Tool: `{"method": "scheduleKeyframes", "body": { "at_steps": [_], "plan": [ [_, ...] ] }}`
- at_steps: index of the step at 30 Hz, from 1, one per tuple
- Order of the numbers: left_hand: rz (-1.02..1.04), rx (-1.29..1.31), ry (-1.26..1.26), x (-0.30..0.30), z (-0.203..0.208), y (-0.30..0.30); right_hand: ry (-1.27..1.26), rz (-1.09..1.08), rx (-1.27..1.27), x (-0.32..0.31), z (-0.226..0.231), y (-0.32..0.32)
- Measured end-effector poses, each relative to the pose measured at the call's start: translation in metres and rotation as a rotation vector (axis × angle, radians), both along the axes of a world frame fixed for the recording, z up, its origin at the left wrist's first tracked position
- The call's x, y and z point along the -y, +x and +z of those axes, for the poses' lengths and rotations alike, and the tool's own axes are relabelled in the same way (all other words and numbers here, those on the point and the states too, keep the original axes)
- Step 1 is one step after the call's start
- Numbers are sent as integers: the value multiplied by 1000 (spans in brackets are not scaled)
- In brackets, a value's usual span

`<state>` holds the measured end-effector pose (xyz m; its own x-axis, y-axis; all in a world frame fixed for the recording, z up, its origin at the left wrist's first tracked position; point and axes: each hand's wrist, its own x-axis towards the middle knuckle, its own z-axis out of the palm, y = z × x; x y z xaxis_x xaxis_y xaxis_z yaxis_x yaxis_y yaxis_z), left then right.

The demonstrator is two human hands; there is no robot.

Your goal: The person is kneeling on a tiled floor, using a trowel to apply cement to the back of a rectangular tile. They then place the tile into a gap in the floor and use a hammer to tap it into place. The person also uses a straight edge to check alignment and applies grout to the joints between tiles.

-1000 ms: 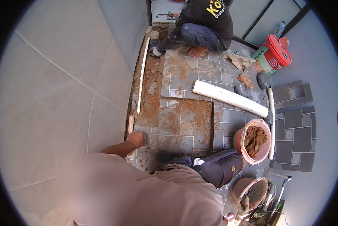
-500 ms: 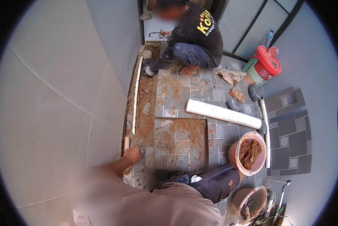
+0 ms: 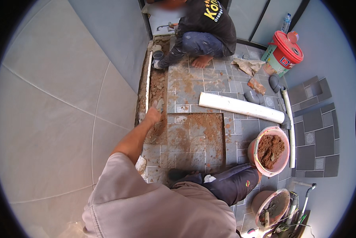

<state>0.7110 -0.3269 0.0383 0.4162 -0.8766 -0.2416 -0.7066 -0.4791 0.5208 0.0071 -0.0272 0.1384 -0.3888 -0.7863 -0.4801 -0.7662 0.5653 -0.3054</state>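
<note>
My left hand (image 3: pixel 153 114) reaches forward over a dirt-filled trench (image 3: pixel 159 86) along the left wall. Its fingers look curled, with the tips against a flat grey chunk (image 3: pixel 160 104) lying on the soil. Whether they grip it, or hold something hidden beneath the palm, I cannot make out. Just left of the hand, a thin white pipe (image 3: pixel 148 79) runs along the trench. At the trench's far end, a gloved hand (image 3: pixel 157 64) of a crouching co-worker (image 3: pixel 205 35) is beside a grey pipe fitting (image 3: pixel 157 54). My right hand does not show.
A soil-strewn recess (image 3: pixel 201 135) is sunk into the tiles. A thick white pipe (image 3: pixel 241 107) lies across the floor. Rightward stand a bucket of soil (image 3: pixel 270 152), a bucket of grey mix (image 3: pixel 271 210) and a red-lidded pail (image 3: pixel 285 51). Loose elbows (image 3: pixel 254 97) and a brick piece (image 3: pixel 257 85) lie near.
My left hand has moved forward from the near end of the trench to the grey chunk. The view has shifted slightly. The co-worker stays crouched at the far end.
</note>
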Motion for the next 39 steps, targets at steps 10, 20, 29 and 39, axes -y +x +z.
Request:
{"method": "scheduleKeyframes", "body": {
  "at_steps": [10,20,29,39],
  "plan": [
    [-308,484,418,172,66,16,21,-49,2,19,5,-12],
    [-444,576,561,189,26,107,70,-99,90,16,-6,-6],
    [-906,876,751,159,-43,110,224,-156,57,-57,-12,-28],
    [-2057,303,834,76,-76,-205,943,-105,-311,-375,102,-191]
  ]
}}
